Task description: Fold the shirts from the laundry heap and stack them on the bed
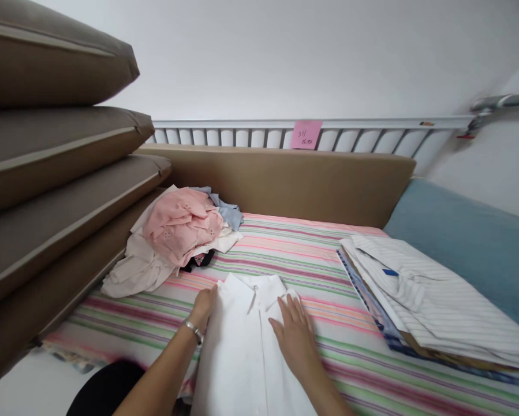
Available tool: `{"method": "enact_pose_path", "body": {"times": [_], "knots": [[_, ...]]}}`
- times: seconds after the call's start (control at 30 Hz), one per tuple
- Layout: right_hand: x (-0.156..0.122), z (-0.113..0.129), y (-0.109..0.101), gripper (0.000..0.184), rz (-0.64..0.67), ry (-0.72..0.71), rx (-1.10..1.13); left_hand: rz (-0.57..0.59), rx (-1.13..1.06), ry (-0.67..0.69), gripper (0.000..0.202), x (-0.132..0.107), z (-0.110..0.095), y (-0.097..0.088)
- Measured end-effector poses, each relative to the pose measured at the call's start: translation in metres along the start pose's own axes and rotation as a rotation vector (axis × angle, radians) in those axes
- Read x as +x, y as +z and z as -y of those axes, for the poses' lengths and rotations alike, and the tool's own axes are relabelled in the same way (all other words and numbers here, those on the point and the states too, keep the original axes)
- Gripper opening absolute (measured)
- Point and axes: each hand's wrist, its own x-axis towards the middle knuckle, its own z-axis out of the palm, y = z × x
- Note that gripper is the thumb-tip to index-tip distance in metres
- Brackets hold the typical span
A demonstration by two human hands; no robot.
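A white collared shirt (pixel 246 346) lies front up on the striped bedding, collar at the far end and buttoned placket running toward me. At its left shoulder edge, my left hand (pixel 205 304) has its fingers closed on the fabric; a silver watch circles that wrist. My right hand (pixel 294 335) rests flat on the right side of the shirt just below the collar, fingers stretched and slightly apart. The shirt's lower end runs out of view at the bottom.
A crumpled pile of clothes with a pink garment (pixel 181 222) on top lies at the left. Folded shirts, a striped white shirt (pixel 441 300) uppermost, are stacked at the right. Brown cushions (pixel 68 190) tower on the left; a pink note (pixel 306 134) hangs on the white rail.
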Motion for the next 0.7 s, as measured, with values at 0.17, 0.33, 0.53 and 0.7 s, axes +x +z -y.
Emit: {"method": "enact_pose_path", "body": {"times": [0.17,0.33,0.53,0.7], "knots": [[0.005,-0.005,0.026,0.056,0.044,0.08,-0.078,-0.027,0.201,0.054,0.024,0.01,-0.019,0.004],[0.003,-0.011,0.035,0.056,0.034,0.057,-0.089,-0.094,0.332,0.081,0.025,-0.005,-0.015,0.02],[0.003,-0.01,0.037,0.054,-0.01,0.044,-0.017,-0.091,0.276,0.096,0.02,-0.008,-0.018,0.024],[0.006,-0.036,0.03,0.061,-0.042,0.119,0.442,-0.057,0.088,0.119,0.029,-0.029,0.006,-0.005]]}}
